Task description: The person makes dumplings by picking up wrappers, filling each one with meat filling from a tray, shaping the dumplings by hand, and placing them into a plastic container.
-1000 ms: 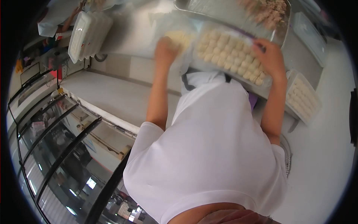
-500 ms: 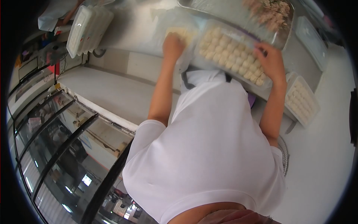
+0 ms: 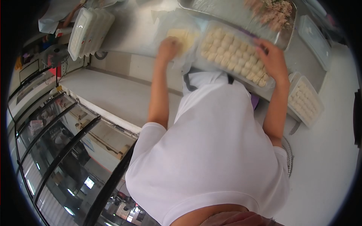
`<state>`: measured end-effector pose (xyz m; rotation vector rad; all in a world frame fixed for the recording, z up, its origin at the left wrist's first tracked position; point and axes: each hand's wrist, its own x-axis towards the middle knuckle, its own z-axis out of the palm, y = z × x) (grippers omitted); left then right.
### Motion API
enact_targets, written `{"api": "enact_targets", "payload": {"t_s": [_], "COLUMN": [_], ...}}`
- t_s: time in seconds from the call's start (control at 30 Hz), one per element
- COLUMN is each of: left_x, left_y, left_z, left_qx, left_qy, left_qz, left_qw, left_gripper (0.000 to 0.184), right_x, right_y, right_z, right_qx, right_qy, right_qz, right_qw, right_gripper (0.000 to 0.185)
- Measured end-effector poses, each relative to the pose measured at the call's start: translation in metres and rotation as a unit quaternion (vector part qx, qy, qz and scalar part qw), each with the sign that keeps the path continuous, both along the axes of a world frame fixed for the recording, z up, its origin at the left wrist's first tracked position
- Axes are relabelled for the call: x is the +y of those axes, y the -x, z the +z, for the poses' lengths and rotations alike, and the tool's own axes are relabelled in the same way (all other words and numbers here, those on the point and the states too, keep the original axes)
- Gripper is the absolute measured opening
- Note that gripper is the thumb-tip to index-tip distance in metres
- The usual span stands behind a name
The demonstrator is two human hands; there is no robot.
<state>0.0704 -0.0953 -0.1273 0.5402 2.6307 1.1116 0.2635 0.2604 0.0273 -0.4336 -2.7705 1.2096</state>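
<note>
My left hand (image 3: pixel 169 49) is at the left edge of a stack of thin yellow dough wrappers (image 3: pixel 185 37). Its fingers look bent but are smeared by motion, so what they hold, if anything, is unclear. The wrappers lie on clear plastic film (image 3: pixel 160 32) on a metal table. Over the right end of a clear plastic tray (image 3: pixel 205 60) is my right hand (image 3: pixel 274 62), with a gap between thumb and forefinger. Rows of round, pale dumplings (image 3: pixel 233 54) fill the tray. I see nothing held in the right hand.
Behind the dumplings, a metal pan (image 3: pixel 290 35) holds a pinkish minced filling (image 3: pixel 273 15). Another filled tray (image 3: pixel 303 98) sits low at the right, below a translucent lid (image 3: pixel 316 41). Several white containers (image 3: pixel 90 32) stand on edge at the left, near another person's arm (image 3: pixel 72 15).
My left hand has shifted left and slightly down, from on top of the yellow wrappers to their left edge, uncovering more of them. The right hand stays over the tray's right end.
</note>
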Motion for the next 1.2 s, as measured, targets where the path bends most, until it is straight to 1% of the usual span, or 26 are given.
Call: {"api": "enact_targets", "payload": {"t_s": [0.03,0.07,0.1,0.13,0.17,0.2,0.27,0.33,0.37,0.43,0.47,0.53,0.6,0.63,0.67,0.7,0.73,0.77,0.8,0.87,0.93,0.97,1.03,1.1,1.17,1.2], "left_x": [0.000,-0.005,-0.006,-0.009,-0.013,-0.014,-0.005,0.025,0.031,0.039,0.035,0.029,0.029,0.027,0.032,0.042,0.050,0.051,0.050,0.049,0.043,0.040,0.032,0.028,0.022,0.016], "left_y": [-0.007,-0.008,0.003,0.010,0.011,0.016,0.011,-0.009,-0.013,-0.017,-0.013,-0.008,-0.007,-0.007,-0.012,-0.021,-0.025,-0.026,-0.027,-0.026,-0.023,-0.021,-0.017,-0.014,-0.010,-0.008], "left_z": [-0.004,-0.004,-0.002,0.000,0.000,0.000,0.007,0.030,0.029,0.029,0.026,0.020,0.015,0.013,0.020,0.033,0.042,0.039,0.035,0.027,0.020,0.017,0.012,0.013,0.008,0.000], "left_qx": [0.083,0.080,0.030,-0.023,-0.023,-0.034,-0.048,0.089,0.090,0.124,0.125,0.072,0.070,0.069,0.069,0.077,0.084,0.085,0.102,0.119,0.108,0.108,0.054,0.035,0.015,0.014], "left_qy": [0.072,0.074,0.045,0.017,0.019,0.025,0.032,0.166,0.167,0.197,0.197,0.137,0.146,0.157,0.158,0.175,0.191,0.190,0.184,0.176,0.114,0.114,0.058,0.046,0.034,0.010], "left_qz": [-0.049,-0.045,-0.035,-0.027,-0.029,-0.028,-0.031,-0.029,-0.024,-0.015,-0.012,-0.015,-0.018,-0.018,-0.016,0.007,0.029,0.029,0.028,0.027,0.021,0.021,0.024,0.029,0.032,0.035], "left_qw": [0.993,0.993,0.998,0.999,0.999,0.999,0.998,0.982,0.982,0.972,0.972,0.988,0.987,0.985,0.985,0.982,0.978,0.978,0.977,0.977,0.987,0.987,0.997,0.998,0.999,0.999], "left_gripper": [0.017,0.017,0.019,0.020,0.020,0.022,0.025,0.027,0.027,0.028,0.028,0.025,0.025,0.024,0.024,0.024,0.023,0.023,0.023,0.024,0.021,0.021,0.018,0.018,0.018,0.018], "right_x": [-0.001,-0.003,-0.002,-0.002,-0.006,-0.008,-0.021,-0.036,-0.041,-0.044,-0.044,-0.044,-0.045,-0.047,-0.049,-0.052,-0.055,-0.055,-0.055,-0.054,-0.053,-0.055,-0.061,-0.070,-0.084,-0.091], "right_y": [0.003,0.005,0.011,0.015,0.017,0.022,0.032,0.044,0.048,0.054,0.057,0.059,0.059,0.060,0.062,0.065,0.067,0.069,0.070,0.072,0.074,0.075,0.076,0.081,0.090,0.095], "right_z": [0.004,0.006,0.004,-0.001,-0.002,-0.002,0.001,0.007,0.009,0.006,0.004,0.000,-0.002,-0.002,-0.002,0.001,0.007,0.010,0.005,-0.007,-0.008,-0.007,-0.007,-0.005,-0.003,-0.005], "right_qx": [-0.017,-0.034,-0.027,0.025,0.074,0.077,0.080,0.063,0.046,0.054,0.061,0.053,0.043,0.027,0.012,0.013,-0.034,-0.082,-0.081,0.001,-0.004,-0.006,-0.014,-0.021,-0.053,-0.053], "right_qy": [0.011,0.025,0.022,0.008,-0.003,-0.004,-0.048,-0.050,-0.051,-0.046,-0.043,-0.044,-0.043,-0.070,-0.096,-0.096,-0.092,-0.088,-0.088,-0.118,-0.123,-0.128,-0.140,-0.151,-0.235,-0.233], "right_qz": [0.005,0.009,0.011,0.033,0.052,0.048,0.086,0.088,0.092,0.105,0.111,0.118,0.125,0.130,0.136,0.136,0.135,0.133,0.133,0.127,0.129,0.131,0.136,0.140,0.203,0.201], "right_qw": [1.000,0.999,0.999,0.999,0.996,0.996,0.992,0.993,0.993,0.992,0.991,0.991,0.990,0.989,0.986,0.986,0.986,0.984,0.984,0.985,0.984,0.983,0.981,0.978,0.949,0.950], "right_gripper": [0.028,0.029,0.029,0.029,0.028,0.028,0.024,0.023,0.023,0.023,0.023,0.022,0.022,0.022,0.022,0.022,0.024,0.026,0.026,0.021,0.021,0.021,0.022,0.022,0.021,0.021]}}
